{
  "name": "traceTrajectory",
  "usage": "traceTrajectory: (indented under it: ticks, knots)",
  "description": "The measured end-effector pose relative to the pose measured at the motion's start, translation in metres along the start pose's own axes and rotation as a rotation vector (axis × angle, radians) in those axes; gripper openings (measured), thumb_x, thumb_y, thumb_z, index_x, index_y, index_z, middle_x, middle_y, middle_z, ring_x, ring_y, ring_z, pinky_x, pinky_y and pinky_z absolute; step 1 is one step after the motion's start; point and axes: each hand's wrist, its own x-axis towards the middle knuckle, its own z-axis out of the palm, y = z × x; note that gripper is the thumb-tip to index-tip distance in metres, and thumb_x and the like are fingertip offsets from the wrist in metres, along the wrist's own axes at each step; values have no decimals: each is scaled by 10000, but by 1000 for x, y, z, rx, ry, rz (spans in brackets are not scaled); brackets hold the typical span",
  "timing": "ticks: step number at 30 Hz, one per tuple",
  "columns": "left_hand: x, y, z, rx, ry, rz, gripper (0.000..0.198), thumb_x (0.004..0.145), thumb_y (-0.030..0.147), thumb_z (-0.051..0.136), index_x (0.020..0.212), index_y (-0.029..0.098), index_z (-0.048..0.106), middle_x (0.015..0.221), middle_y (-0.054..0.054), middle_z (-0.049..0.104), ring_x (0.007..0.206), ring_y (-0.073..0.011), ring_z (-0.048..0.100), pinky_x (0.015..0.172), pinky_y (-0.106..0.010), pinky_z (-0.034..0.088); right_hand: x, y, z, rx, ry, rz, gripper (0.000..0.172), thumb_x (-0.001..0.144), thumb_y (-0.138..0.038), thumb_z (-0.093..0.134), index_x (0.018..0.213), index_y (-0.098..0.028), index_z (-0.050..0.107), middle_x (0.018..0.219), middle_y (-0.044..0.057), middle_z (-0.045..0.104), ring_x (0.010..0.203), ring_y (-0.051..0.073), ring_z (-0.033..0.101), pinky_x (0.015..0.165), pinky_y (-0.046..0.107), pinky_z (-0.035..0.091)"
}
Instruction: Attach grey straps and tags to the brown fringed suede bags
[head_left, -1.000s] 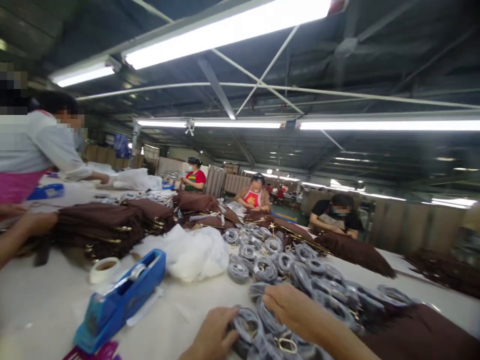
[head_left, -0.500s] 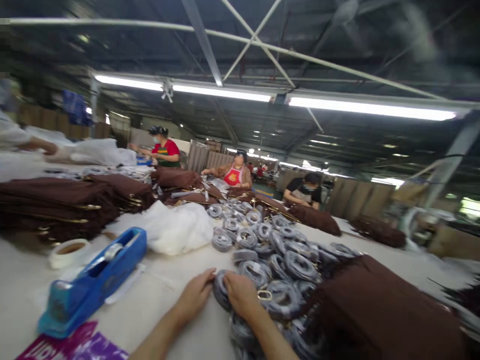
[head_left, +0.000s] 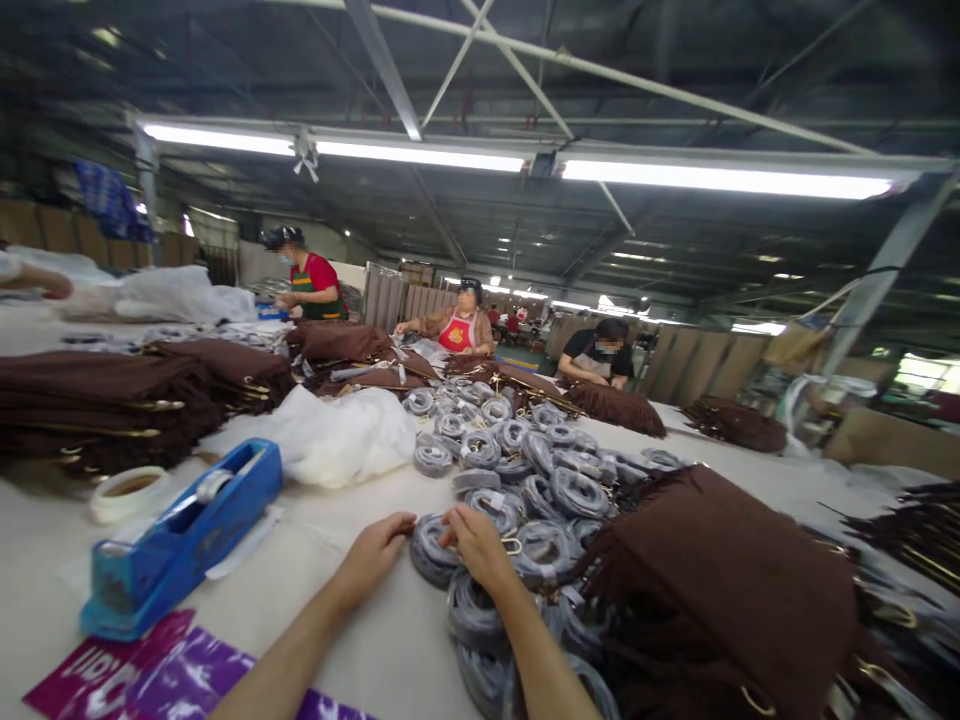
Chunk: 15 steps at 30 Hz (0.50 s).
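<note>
My left hand point(head_left: 373, 555) and my right hand point(head_left: 475, 543) close on one grey coiled strap bundle point(head_left: 433, 553) at the near end of a long heap of like coils point(head_left: 525, 465). The left fingers curl on its left edge, the right fingers pinch its top. Under my right forearm lie more coils point(head_left: 480, 620), one with a gold clasp point(head_left: 512, 546). A brown fringed fabric piece point(head_left: 720, 590) lies just to the right.
A blue tape dispenser point(head_left: 180, 535) and a tape roll point(head_left: 127, 492) sit at the left, purple packets point(head_left: 150, 675) near the table edge. White plastic bag point(head_left: 330, 435) and stacked brown fabric point(head_left: 105, 405) lie behind. Three workers point(head_left: 461, 325) stand across the table.
The view has dropped and swung right. Both hands have drawn together from the coils near the table edge onto a single coil, and now grip it between them.
</note>
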Motion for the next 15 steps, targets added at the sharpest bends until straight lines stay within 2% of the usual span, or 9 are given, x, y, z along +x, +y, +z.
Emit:
traceTrajectory:
  ticks: [3,5,7,11,13,15]
  knots:
    - [-3,5,3,120,7,18,410,761,167,461,1116,182,665,1172,-62,710,1104,-204,626,1021,-316,446,-1,0,-2,41,11,-6,325,968,-251,298,847,-197,595,735,13,729,690,156,626,673,243,425]
    - [-3,5,-4,214,39,9,426,786,161,440,1151,183,658,1204,-71,695,1137,-209,611,1043,-334,432,-1,0,-3,53,14,-20,316,961,-268,321,805,-200,588,716,16,717,695,163,622,678,250,417]
    - [-4,1,-22,310,75,-5,491,762,106,420,1191,186,643,1274,-74,656,1205,-210,568,1097,-358,382,-1,1,-3,55,10,-35,327,960,-288,334,756,-203,575,694,19,701,705,168,619,690,255,409]
    - [-14,-21,-77,558,120,-52,603,642,30,444,1196,161,644,1360,-105,589,1312,-274,476,1157,-456,283,2,4,-1,40,-8,-47,376,979,-254,280,720,-206,548,626,11,667,666,158,609,689,246,409]
    - [-25,-42,-100,650,129,-57,533,658,61,453,1136,142,674,1314,-131,622,1283,-309,506,1138,-503,300,1,3,0,14,-4,-43,389,982,-230,265,720,-201,550,612,12,661,643,152,610,675,236,417]
    - [-35,-72,-114,713,142,-49,462,702,116,438,1077,156,705,1242,-118,672,1201,-303,585,1092,-495,379,0,0,0,-29,8,-43,398,980,-209,272,716,-195,570,620,20,672,647,150,625,671,226,424]
